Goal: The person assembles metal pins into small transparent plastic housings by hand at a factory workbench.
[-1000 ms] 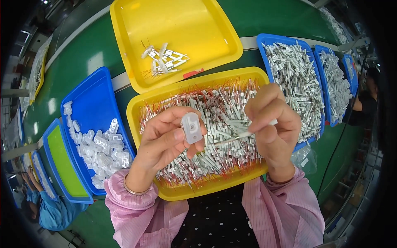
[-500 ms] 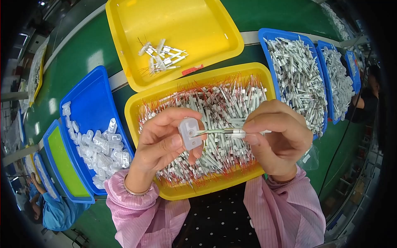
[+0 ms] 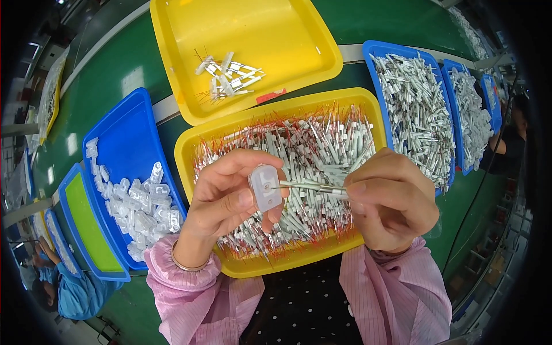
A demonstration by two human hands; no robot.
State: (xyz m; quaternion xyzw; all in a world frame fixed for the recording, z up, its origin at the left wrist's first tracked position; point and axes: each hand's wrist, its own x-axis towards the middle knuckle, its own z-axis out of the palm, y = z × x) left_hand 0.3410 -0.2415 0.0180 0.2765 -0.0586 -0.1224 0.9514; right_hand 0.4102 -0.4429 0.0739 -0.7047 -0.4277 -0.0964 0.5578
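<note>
Between the thumb and fingers of my left hand (image 3: pixel 227 198) is a small translucent white plastic cap (image 3: pixel 265 188) with little holes in its face. My right hand (image 3: pixel 388 198) pinches a thin sleeved wire piece (image 3: pixel 313 186) with a metallic section near my fingertips. Its thin tip meets the cap's face at a hole; how deep it goes cannot be made out. Both hands hover over a yellow tray (image 3: pixel 187 152) heaped with similar white-sleeved pieces (image 3: pixel 305 218) that have fine red wires.
Behind it, another yellow tray (image 3: pixel 247 34) holds a few wired pieces (image 3: pixel 233 75). A blue tray of clear caps (image 3: pixel 141 210) stands left, beside a green-bottomed tray (image 3: pixel 89 221). Blue trays of sleeved parts (image 3: pixel 411 109) and clear parts (image 3: pixel 471 112) are right. Co-workers (image 3: pixel 86 290) sit at both sides.
My right hand has shifted slightly right, its fingers closing further over the wire piece's rear end. The cap in my left hand has barely moved.
</note>
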